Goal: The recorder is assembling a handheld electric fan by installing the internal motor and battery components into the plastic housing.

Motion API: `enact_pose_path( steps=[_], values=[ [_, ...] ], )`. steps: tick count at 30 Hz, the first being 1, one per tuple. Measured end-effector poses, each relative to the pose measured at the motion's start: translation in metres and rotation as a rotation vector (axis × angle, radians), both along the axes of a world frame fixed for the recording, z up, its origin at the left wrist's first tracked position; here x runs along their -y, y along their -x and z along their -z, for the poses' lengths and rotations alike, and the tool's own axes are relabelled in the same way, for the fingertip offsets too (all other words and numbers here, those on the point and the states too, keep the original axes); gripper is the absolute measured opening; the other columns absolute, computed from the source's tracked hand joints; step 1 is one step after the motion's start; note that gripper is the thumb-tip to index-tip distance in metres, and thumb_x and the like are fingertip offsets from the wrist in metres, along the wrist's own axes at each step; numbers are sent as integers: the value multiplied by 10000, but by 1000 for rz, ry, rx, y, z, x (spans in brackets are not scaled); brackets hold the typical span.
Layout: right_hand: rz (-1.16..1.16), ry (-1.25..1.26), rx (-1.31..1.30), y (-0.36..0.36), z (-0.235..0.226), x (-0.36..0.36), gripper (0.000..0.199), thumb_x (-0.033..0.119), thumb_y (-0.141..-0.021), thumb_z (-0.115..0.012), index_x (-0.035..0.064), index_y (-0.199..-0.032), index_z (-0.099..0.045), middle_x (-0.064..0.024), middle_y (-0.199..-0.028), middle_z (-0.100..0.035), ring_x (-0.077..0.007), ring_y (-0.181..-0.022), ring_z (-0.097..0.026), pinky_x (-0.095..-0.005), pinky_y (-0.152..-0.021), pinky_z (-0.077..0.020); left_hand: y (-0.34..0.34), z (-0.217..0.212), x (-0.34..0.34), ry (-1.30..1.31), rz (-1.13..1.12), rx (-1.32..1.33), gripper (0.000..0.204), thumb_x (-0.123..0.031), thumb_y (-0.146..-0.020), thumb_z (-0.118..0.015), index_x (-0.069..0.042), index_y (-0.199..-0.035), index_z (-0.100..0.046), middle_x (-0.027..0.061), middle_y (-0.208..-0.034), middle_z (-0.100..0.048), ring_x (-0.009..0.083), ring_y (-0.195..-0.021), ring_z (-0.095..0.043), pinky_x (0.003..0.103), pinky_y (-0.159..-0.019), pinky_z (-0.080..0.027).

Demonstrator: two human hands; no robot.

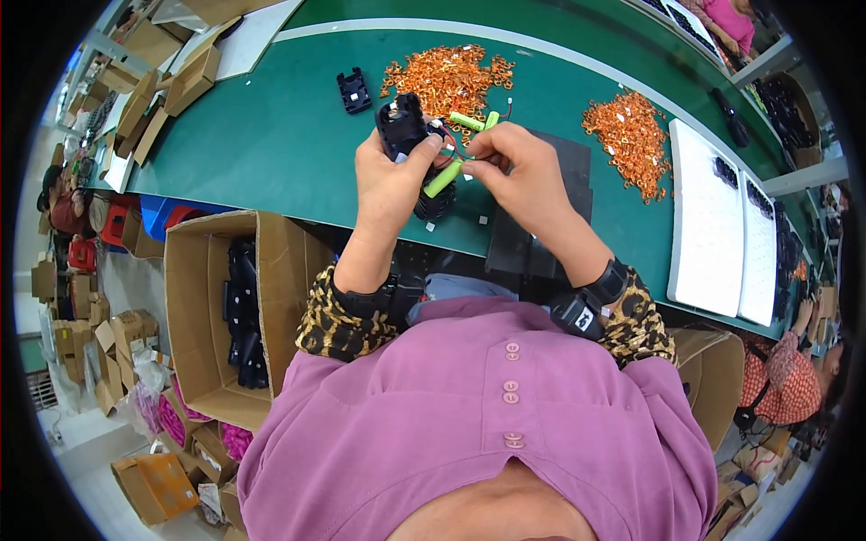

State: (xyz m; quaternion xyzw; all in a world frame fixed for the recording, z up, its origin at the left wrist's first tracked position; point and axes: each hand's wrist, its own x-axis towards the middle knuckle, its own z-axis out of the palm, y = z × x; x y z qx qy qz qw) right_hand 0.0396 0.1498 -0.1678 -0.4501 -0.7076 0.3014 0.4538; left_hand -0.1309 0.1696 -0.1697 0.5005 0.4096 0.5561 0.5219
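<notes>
My left hand is closed around a black plastic housing, thumb along its near side. My right hand is in a pinch just to the right, its fingertips on thin red wires. Those wires run toward the housing. A light-green cylindrical battery hangs at a tilt below the fingertips, between the hands. Another black part shows partly under it. Beyond the hands, more green batteries lie by a heap of small orange-copper pieces. A separate black housing rests on the green table farther left.
A second orange heap sits to the right. White foam trays with black parts stand along the right side. A dark flat board lies under my right forearm. An open cardboard box of black parts is at left. Other people are at the far edges.
</notes>
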Motion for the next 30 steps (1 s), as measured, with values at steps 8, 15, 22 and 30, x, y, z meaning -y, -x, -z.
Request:
enact_pose_path(
  steps=[8,15,22,30],
  values=[
    [83,-425,234,23,0,16,473,196,-656,-811,20,-1016,-558,-129,-943,-569,-307,-893,-566,-386,-761,-482,-11,2,-5,73,-108,349,184,30,-819,-650,39,-990,-581,112,-860,-662,156,-722,-653,279,-642,-540],
    [171,-359,230,19,3,12,271,62,-735,-713,28,-963,-572,-114,-865,-552,-313,-832,-582,-405,-707,-489,-13,1,-1,48,-142,310,178,17,-849,-621,31,-1015,-558,137,-932,-637,217,-859,-665,327,-701,-574],
    [-55,-530,334,2,8,6,164,-24,-749,-646,54,-888,-606,-98,-796,-561,-265,-665,-601,-361,-571,-487,-7,7,-2,43,-138,375,179,1,-851,-615,29,-1014,-550,142,-942,-616,236,-895,-654,390,-735,-599],
    [295,-302,288,-49,-1,-45,244,-46,-722,-555,55,-936,-616,-131,-899,-583,-310,-777,-602,-394,-665,-497,15,-5,5,-53,75,405,165,49,-830,-582,33,-992,-565,145,-909,-625,278,-867,-669,417,-788,-576]
  ],
)
